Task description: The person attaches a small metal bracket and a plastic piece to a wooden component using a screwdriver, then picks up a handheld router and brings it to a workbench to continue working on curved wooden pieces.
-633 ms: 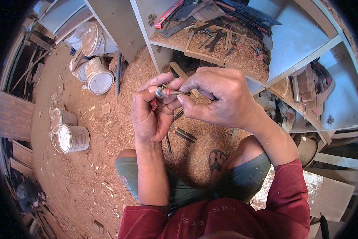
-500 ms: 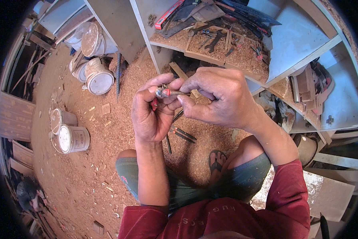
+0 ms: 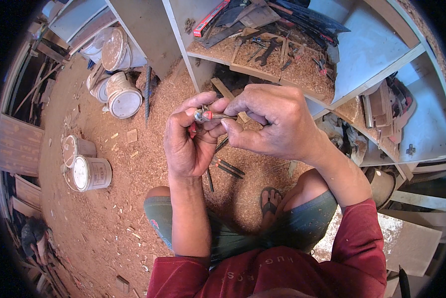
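My left hand (image 3: 190, 144) is raised over the sawdust, palm up, with its fingers curled around small metal pieces that have red parts. One of them (image 3: 207, 115) has a grey metal head, a red collar and a thin metallic shank, somewhat like a router bit, though its exact kind is unclear. Thumb and forefinger of my right hand (image 3: 270, 119) pinch the shank end of this piece from the right. A second red piece (image 3: 192, 130) shows below the left thumb, partly hidden by the palm. Under the hands, dark rods with orange bands (image 3: 229, 168) lie on the floor.
Ahead, an open cabinet shelf (image 3: 302, 74) carries shavings, a dark open-ended wrench (image 3: 269, 51) and assorted tools. White buckets (image 3: 93, 174) stand at left, with more buckets (image 3: 125, 102) behind. Another person (image 3: 34, 238) bends at the lower left. Sawdust covers the floor (image 3: 118, 208).
Both my hands and the red-collared piece stay nearly still. The person at the lower left has shifted slightly.
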### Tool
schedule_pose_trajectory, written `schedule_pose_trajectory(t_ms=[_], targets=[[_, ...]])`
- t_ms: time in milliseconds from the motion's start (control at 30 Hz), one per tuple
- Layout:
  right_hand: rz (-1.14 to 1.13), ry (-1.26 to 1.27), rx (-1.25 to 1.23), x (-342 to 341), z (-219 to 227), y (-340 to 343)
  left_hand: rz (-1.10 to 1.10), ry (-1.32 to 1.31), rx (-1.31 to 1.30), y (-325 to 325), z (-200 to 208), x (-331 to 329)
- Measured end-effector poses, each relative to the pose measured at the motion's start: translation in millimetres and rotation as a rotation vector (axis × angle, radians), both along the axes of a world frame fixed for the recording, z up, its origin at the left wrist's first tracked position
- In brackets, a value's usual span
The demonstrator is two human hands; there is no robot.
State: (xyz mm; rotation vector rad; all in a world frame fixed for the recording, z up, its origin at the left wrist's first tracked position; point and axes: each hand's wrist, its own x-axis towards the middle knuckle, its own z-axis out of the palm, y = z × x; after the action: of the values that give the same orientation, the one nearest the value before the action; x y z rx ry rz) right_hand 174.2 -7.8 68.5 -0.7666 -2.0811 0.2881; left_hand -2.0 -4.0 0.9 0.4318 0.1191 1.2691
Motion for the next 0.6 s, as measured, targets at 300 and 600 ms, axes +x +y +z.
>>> schedule_pose_trajectory(t_ms=[300, 600], targets=[[-0.003, -0.004, 0.0, 0.7, -1.1, 0.5, -0.001, -0.007, -0.013, 0.3, -0.9, 0.8], [0.0, 0.004, -0.01, 0.4, -2.2, 0.8, -0.004, 0.004, 0.008, 0.9, -2.8, 0.3]])
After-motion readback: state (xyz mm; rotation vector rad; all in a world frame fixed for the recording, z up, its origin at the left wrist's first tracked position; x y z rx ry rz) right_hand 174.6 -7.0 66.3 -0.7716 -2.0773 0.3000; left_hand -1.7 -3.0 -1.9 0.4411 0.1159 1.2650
